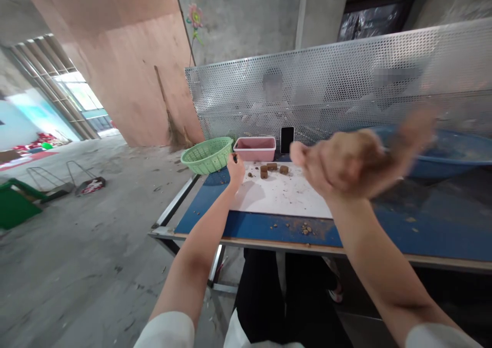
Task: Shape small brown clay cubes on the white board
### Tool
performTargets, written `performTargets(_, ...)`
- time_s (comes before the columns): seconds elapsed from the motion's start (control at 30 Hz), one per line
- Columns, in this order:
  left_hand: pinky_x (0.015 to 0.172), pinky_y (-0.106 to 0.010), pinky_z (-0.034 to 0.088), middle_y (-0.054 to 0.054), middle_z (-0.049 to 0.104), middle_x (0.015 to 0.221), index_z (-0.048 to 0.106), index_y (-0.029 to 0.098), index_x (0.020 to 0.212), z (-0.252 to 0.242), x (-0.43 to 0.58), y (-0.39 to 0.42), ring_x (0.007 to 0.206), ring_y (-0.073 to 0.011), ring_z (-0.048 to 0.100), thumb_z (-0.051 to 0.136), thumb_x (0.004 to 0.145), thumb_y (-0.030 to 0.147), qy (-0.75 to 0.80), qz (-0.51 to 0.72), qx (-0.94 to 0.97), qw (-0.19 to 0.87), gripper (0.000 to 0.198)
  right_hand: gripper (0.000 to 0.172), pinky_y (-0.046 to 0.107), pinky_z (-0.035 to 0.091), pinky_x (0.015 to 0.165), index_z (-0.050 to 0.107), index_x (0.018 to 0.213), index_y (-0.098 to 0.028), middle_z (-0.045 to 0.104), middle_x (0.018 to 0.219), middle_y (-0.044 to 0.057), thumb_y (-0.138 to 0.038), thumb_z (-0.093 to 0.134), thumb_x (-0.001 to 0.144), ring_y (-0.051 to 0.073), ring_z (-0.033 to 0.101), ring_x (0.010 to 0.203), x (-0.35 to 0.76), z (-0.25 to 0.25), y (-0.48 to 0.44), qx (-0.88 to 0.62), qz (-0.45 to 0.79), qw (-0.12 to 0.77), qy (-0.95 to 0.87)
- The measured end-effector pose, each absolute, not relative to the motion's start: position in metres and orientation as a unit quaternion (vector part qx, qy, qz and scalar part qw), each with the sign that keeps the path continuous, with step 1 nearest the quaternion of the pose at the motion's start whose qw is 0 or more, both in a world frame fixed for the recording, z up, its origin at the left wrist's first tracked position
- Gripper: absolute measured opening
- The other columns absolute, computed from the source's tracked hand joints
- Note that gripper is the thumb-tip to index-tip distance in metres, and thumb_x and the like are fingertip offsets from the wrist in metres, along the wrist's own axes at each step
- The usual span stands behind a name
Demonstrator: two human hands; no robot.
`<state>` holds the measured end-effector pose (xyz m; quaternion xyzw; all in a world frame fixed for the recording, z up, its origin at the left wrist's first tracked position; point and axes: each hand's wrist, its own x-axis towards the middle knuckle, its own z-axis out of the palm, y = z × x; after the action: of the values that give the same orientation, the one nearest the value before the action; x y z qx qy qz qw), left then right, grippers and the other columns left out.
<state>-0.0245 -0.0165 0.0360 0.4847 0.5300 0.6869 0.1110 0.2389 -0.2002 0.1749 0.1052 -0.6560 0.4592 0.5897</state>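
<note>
Three brown blocks (263, 172) seemed crumbly, suiting gentle side grips; the left hand (236, 170) was half-curled, its contents unclear, and the right hand (348, 161) too blurred to judge.

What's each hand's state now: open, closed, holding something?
Left hand: fingers curled near the basket; what it holds, if anything, cannot be told.
Right hand: raised, blurred; grip cannot be told.

The table (249, 224) is viewed by a single head-worn camera from above its near edge, faced forward and down, with the right hand (342, 163) caught close and the screen (326, 81) seen farther off, along the far side.
</note>
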Motion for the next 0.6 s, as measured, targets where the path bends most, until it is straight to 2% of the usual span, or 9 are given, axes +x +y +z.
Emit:
performTargets(0.03, 0.092, -0.036, 0.054, -0.008, 0.07, 0.092, 0.063, 0.02, 0.098, 0.04, -0.018, -0.016, 0.091, -0.022, 0.067, 0.058, 0.102, 0.031, 0.529, 0.691, 0.475, 0.132, 0.013, 0.079, 0.045, 0.06, 0.069, 0.067, 0.062, -0.029, 0.037, 0.041, -0.005, -0.092, 0.033, 0.096, 0.016, 0.046, 0.039, 0.224, 0.176, -0.181, 0.096, 0.44, 0.613, -0.649)
performTargets(0.1, 0.08, -0.031, 0.055, -0.003, 0.067, 0.082, 0.062, 0.019, 0.117, 0.05, 0.0, -0.016, 0.078, -0.0182, 0.066, 0.053, 0.105, 0.032, 0.502, 0.71, 0.447, 0.212, 0.02, 0.075, 0.047, 0.062, 0.079, 0.071, 0.074, -0.028, 0.048, 0.05, -0.002, -0.083, 0.03, 0.103, 0.019, 0.058, 0.051, 0.199, 0.167, -0.141, -0.035, 0.415, 0.661, -0.624)
performTargets(0.17, 0.069, -0.026, 0.054, 0.001, 0.064, 0.075, 0.054, 0.018, 0.135, 0.06, 0.025, -0.016, 0.067, -0.015, 0.063, 0.046, 0.107, 0.03, 0.451, 0.716, 0.434, 0.309, 0.032, 0.074, 0.048, 0.062, 0.09, 0.075, 0.093, -0.027, 0.069, 0.075, 0.005, -0.082, 0.028, 0.104, 0.025, 0.073, 0.077, 0.183, 0.144, -0.105, -0.147, 0.333, 0.691, -0.624)
performTargets(0.2, 0.069, -0.025, 0.054, 0.001, 0.065, 0.077, 0.048, 0.019, 0.143, 0.064, 0.038, -0.017, 0.068, -0.0139, 0.065, 0.044, 0.108, 0.029, 0.42, 0.72, 0.433, 0.342, 0.037, 0.072, 0.049, 0.06, 0.098, 0.075, 0.105, -0.026, 0.075, 0.093, 0.009, -0.081, 0.029, 0.105, 0.028, 0.075, 0.094, 0.179, 0.128, -0.091, -0.189, 0.291, 0.687, -0.639)
performTargets(0.23, 0.071, -0.024, 0.056, 0.0, 0.069, 0.084, 0.042, 0.02, 0.149, 0.067, 0.052, -0.019, 0.072, -0.0135, 0.068, 0.044, 0.108, 0.028, 0.394, 0.724, 0.43, 0.367, 0.042, 0.069, 0.05, 0.058, 0.106, 0.074, 0.117, -0.026, 0.076, 0.112, 0.012, -0.08, 0.032, 0.105, 0.03, 0.074, 0.111, 0.177, 0.112, -0.079, -0.222, 0.257, 0.669, -0.662)
performTargets(0.3, 0.077, -0.027, 0.059, -0.003, 0.073, 0.097, 0.035, 0.024, 0.155, 0.069, 0.077, -0.025, 0.084, -0.0154, 0.073, 0.043, 0.11, 0.033, 0.373, 0.716, 0.43, 0.403, 0.046, 0.067, 0.052, 0.05, 0.119, 0.066, 0.138, -0.027, 0.068, 0.142, 0.014, -0.077, 0.035, 0.106, 0.032, 0.063, 0.138, 0.178, 0.082, -0.066, -0.239, 0.203, 0.64, -0.701)
performTargets(0.37, 0.085, -0.03, 0.061, -0.006, 0.073, 0.11, 0.04, 0.025, 0.154, 0.066, 0.096, -0.032, 0.1, -0.0181, 0.075, 0.039, 0.114, 0.044, 0.362, 0.704, 0.446, 0.417, 0.044, 0.068, 0.053, 0.038, 0.13, 0.059, 0.149, -0.027, 0.057, 0.16, 0.014, -0.075, 0.04, 0.105, 0.032, 0.05, 0.153, 0.182, 0.06, -0.06, -0.231, 0.169, 0.613, -0.736)
performTargets(0.47, 0.084, -0.033, 0.063, -0.011, 0.074, 0.109, 0.058, 0.021, 0.143, 0.059, 0.106, -0.039, 0.103, -0.0239, 0.076, 0.027, 0.113, 0.063, 0.368, 0.658, 0.47, 0.459, 0.06, 0.071, 0.051, 0.037, 0.132, 0.051, 0.157, -0.025, 0.052, 0.165, 0.014, -0.073, 0.044, 0.105, 0.031, 0.047, 0.156, 0.187, 0.041, -0.057, -0.263, 0.18, 0.607, -0.728)
performTargets(0.6, 0.094, -0.033, 0.063, -0.01, 0.073, 0.124, 0.051, 0.027, 0.155, 0.053, 0.099, -0.041, 0.116, -0.0206, 0.074, 0.009, 0.114, 0.061, 0.348, 0.66, 0.461, 0.48, 0.068, 0.066, 0.053, 0.047, 0.123, 0.054, 0.15, -0.025, 0.064, 0.153, 0.016, -0.07, 0.051, 0.103, 0.033, 0.061, 0.144, 0.192, 0.032, -0.052, -0.294, 0.222, 0.589, -0.719)
